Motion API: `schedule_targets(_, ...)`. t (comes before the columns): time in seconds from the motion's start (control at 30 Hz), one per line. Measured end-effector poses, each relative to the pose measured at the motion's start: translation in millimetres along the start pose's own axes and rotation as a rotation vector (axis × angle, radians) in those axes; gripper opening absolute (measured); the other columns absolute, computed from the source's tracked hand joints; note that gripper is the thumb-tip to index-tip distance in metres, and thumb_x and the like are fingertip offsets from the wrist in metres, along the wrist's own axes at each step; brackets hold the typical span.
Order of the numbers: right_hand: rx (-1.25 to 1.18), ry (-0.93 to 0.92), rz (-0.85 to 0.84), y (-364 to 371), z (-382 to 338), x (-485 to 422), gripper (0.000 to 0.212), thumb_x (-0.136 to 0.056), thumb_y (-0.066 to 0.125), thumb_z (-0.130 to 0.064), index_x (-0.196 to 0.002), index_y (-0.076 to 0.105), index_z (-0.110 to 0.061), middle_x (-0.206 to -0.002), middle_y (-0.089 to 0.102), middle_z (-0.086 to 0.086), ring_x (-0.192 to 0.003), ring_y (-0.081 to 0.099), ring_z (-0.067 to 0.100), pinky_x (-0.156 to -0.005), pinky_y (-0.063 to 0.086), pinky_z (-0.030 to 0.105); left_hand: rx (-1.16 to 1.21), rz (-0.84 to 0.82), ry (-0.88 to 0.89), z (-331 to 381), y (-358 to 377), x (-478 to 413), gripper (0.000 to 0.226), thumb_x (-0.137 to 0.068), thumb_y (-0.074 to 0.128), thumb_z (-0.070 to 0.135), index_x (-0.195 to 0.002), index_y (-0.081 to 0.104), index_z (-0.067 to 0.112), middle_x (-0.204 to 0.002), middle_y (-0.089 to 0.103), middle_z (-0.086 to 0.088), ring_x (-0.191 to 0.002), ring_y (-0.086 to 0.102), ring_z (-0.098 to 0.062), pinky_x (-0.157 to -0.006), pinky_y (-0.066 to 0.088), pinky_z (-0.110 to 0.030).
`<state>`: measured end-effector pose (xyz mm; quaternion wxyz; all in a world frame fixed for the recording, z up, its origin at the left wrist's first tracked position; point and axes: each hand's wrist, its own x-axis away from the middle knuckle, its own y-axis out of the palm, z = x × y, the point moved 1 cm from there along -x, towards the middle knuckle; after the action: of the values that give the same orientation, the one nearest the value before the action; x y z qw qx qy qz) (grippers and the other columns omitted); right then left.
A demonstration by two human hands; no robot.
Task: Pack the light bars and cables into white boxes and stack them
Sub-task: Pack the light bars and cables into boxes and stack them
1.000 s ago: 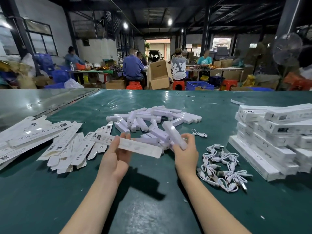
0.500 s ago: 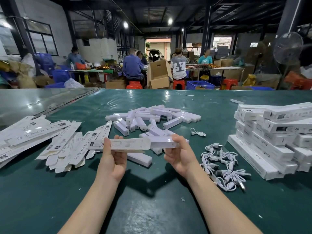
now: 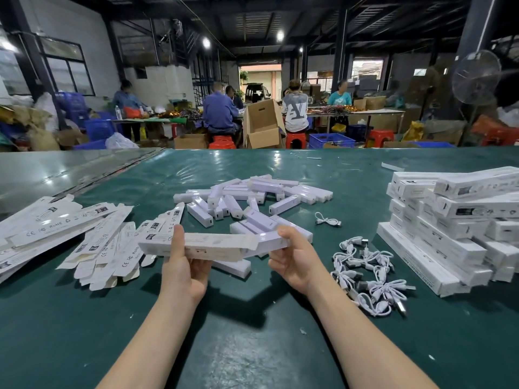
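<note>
Above the green table, my left hand (image 3: 184, 265) grips a long white box (image 3: 213, 246) held level, its right end open. My right hand (image 3: 296, 259) holds a white light bar (image 3: 271, 239) whose left end sits inside that open end. A heap of loose light bars (image 3: 252, 196) lies behind my hands. Coiled white cables (image 3: 368, 276) lie to the right, with a single cable (image 3: 327, 220) farther back. Flat unfolded boxes (image 3: 84, 237) spread out at the left. Packed white boxes (image 3: 455, 220) are stacked at the right.
The green table (image 3: 252, 346) runs to its far edge, past which several people sit at other tables among cardboard cartons (image 3: 262, 126), blue crates and red stools. A standing fan (image 3: 476, 77) is at the far right.
My right hand brought a light bar from the heap to the box's open end and slid it partly in. My left hand turned the box level. The view shifted slightly.
</note>
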<state>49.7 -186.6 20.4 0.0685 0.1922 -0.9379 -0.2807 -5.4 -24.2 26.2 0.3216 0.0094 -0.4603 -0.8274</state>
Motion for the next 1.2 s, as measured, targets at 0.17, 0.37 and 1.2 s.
schedule_targets(0.17,0.014,-0.079,-0.047,2.4,0.7,-0.8,0.022,-0.093,0.038,-0.008,-0.074,0.042,-0.018,-0.054,0.042,-0.004,-0.043,0.038,0.006,-0.045,0.035,0.016,-0.019,0.04,0.061,0.5,0.8,2.4,0.034,-0.078,0.066,0.048,-0.085,0.053,0.017,-0.065,0.065,0.002,-0.052,0.064,-0.009,-0.043,0.052,-0.021)
schedule_targets(0.37,0.083,-0.191,-0.027,0.7,3.4,-3.7,0.012,-0.095,0.044,-0.008,-0.089,0.05,-0.017,-0.058,0.056,-0.003,-0.053,0.052,0.008,-0.053,0.046,0.022,-0.017,-0.026,0.154,0.1,0.0,-0.1,0.036,-0.094,0.042,0.05,-0.086,0.049,0.016,-0.077,0.053,-0.003,-0.07,0.057,-0.015,-0.048,0.056,-0.025)
schedule_targets(1.2,0.328,-0.277,0.205,8.9,15.3,-4.7,0.014,-0.098,0.037,-0.016,-0.087,0.033,-0.021,-0.066,0.049,0.006,-0.044,0.046,0.01,-0.051,0.043,0.023,-0.113,-0.135,0.116,-19.1,2.7,8.3,0.005,-0.088,0.061,0.016,-0.092,0.057,0.015,-0.084,0.069,-0.006,-0.07,0.068,-0.016,-0.063,0.059,-0.034)
